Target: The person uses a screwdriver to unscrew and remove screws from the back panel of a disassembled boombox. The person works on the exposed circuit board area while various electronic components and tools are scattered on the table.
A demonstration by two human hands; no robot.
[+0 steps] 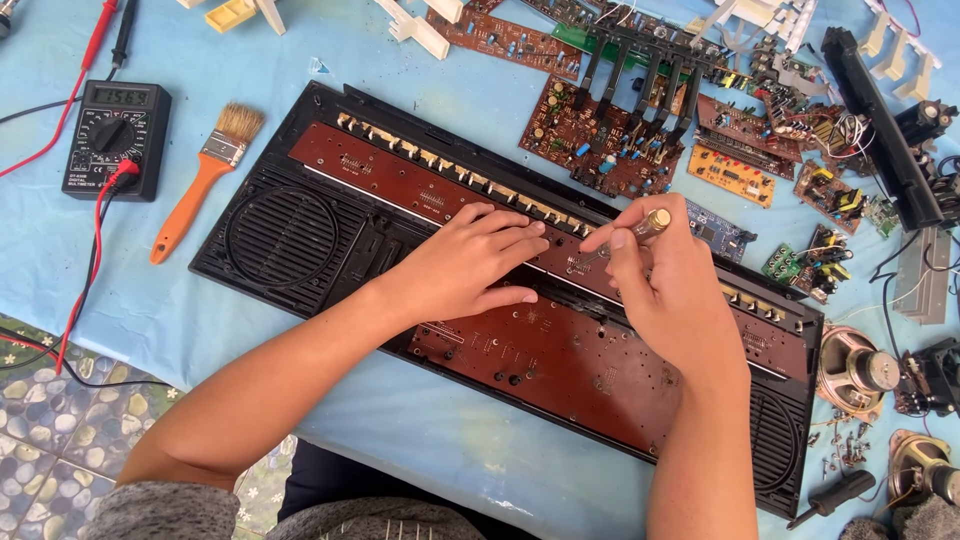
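A black keyboard casing lies open on the blue-covered table, with long brown circuit boards fixed inside it. My left hand rests flat on the upper brown board, fingers spread and pointing right. My right hand grips a small screwdriver with a yellowish clear handle. Its tip points down-left onto the board, just beside my left fingertips.
A digital multimeter with red and black leads sits at far left, an orange-handled paintbrush beside it. Loose circuit boards and white keys lie along the top. Speakers and small parts lie at right. Patterned floor shows bottom left.
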